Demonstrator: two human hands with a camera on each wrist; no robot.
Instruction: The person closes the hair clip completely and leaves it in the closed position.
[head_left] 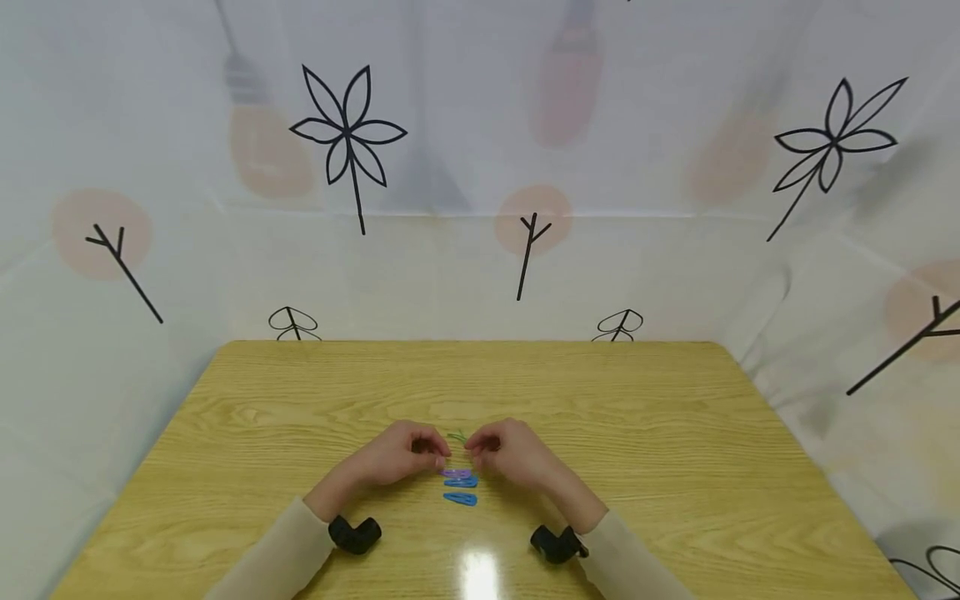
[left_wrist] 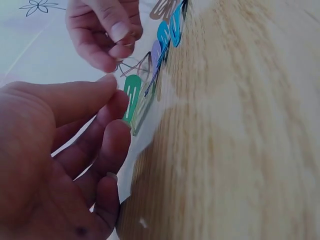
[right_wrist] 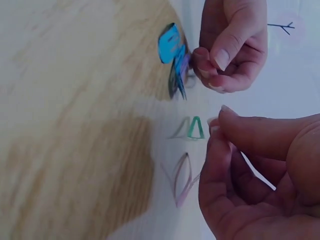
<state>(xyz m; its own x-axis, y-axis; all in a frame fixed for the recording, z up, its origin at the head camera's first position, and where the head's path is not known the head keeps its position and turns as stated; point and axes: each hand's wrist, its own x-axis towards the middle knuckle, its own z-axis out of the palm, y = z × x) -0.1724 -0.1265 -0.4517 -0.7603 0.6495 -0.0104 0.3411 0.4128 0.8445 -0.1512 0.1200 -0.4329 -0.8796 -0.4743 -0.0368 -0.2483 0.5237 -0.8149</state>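
My left hand has its thumb and index fingertips close together beside the left end of a purple snap hair clip. Facing it from the right is my right hand, its thumb and fingertips bent toward one another. I cannot tell whether anything thin is pinched in either hand. A green hair clip lies between the two hands, near the left fingertips in the left wrist view. In the head view it is beyond the purple clip. Two blue hair clips lie on the near side of the purple one.
A wooden table carries all the clips. In the right wrist view a thin pinkish outlined shape shows beside the right fingers. White patterned cloth hangs along the back and both sides. A black wrist device sits on each forearm.
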